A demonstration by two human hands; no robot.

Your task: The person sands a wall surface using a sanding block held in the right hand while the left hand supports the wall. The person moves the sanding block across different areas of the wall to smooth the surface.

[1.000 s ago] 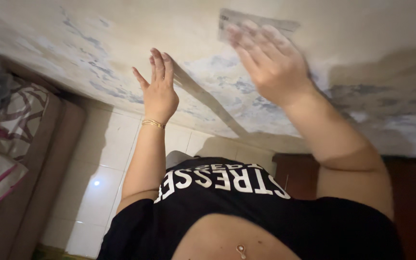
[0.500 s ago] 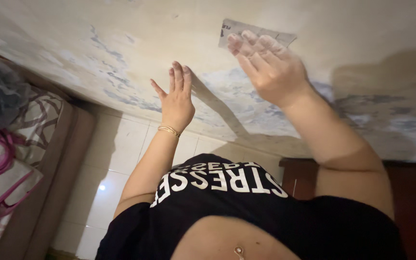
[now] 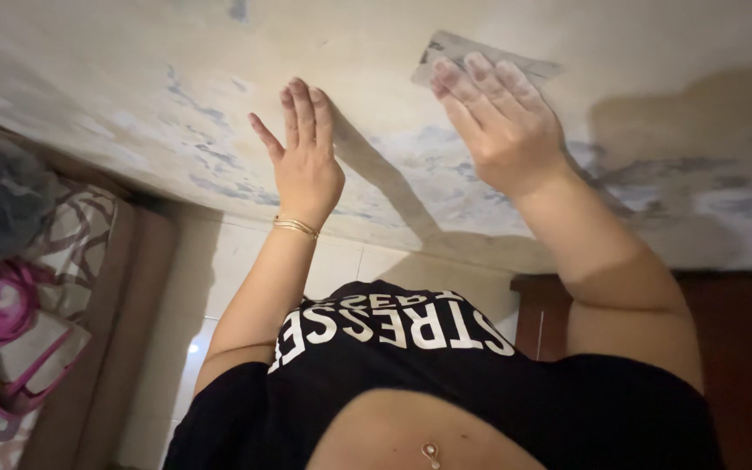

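Grey sandpaper (image 3: pixel 480 54), a thin rectangular sheet with a dusty face, lies flat against the rough, patchy wall (image 3: pixel 132 78) near its upper right part, pinned there by the right hand (image 3: pixel 502 130), whose chalk-dusted fingers (image 3: pixel 489 74) are stretched straight over the sheet rather than curled round it. Just beside it, the left hand (image 3: pixel 305 165) rests open on the mottled cream-and-blue plaster, fingers together and extended, gripping nothing, with a slim gold bracelet (image 3: pixel 295 226) at the wrist. Below the wall's lower edge run glossy pale tiles (image 3: pixel 219 261).
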